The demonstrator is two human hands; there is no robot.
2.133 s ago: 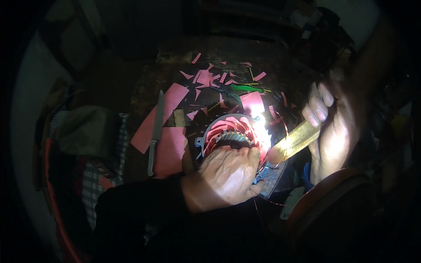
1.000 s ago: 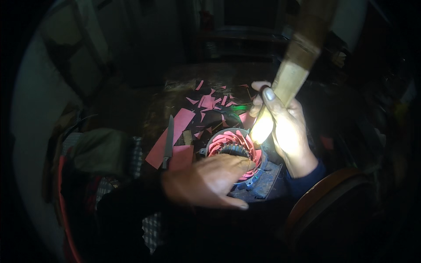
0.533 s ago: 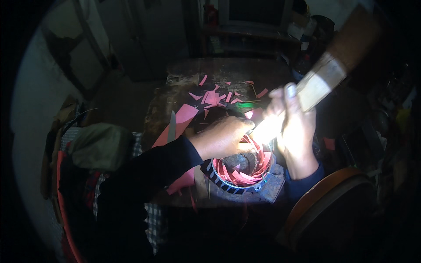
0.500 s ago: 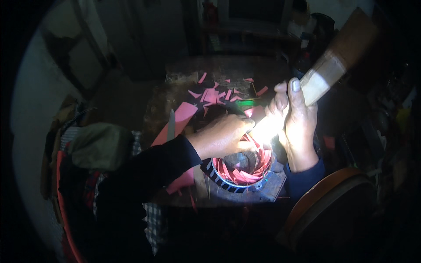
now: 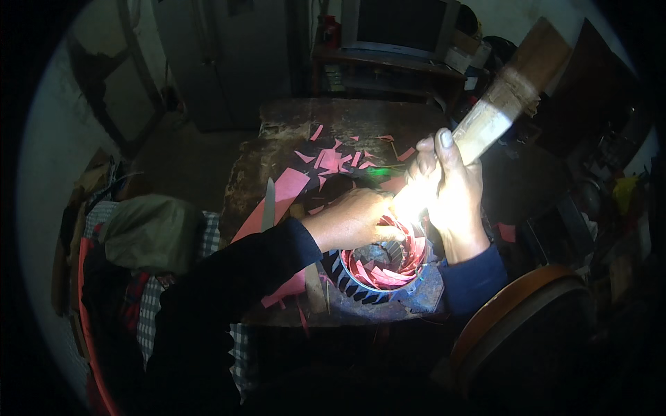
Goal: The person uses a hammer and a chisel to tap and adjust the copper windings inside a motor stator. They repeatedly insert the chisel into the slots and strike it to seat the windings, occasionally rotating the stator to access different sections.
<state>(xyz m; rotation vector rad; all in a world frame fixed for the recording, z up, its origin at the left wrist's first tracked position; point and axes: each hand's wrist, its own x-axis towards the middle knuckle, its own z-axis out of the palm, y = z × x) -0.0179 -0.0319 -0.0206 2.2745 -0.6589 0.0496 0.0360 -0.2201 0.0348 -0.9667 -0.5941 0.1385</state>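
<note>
My right hand point(image 5: 454, 197) is wrapped round a long wooden bar point(image 5: 485, 128), pale in the light and brown toward its raised upper end. Glare washes out the bar's lower end, close to my left fingers. My left hand point(image 5: 357, 218) reaches over the rim of a finned metal motor stator point(image 5: 368, 295). Its fingers are curled down at the far inner side; what they pinch, if anything, is lost in glare. Strips of pink paper point(image 5: 385, 277) and reddish windings line the inside of the ring.
Pink paper scraps point(image 5: 333, 161) litter the dark table point(image 5: 277, 125). A grey pointed blade point(image 5: 268, 204) lies on a larger pink sheet point(image 5: 286, 188). An orange-rimmed round object point(image 5: 517, 295) stands at the near right. A grey-green cloth bundle point(image 5: 149, 232) sits at the left; a television point(image 5: 399, 24) stands behind.
My right hand and the wooden bar have shifted slightly left in the picture. My left hand stays at the stator. The room looks brighter.
</note>
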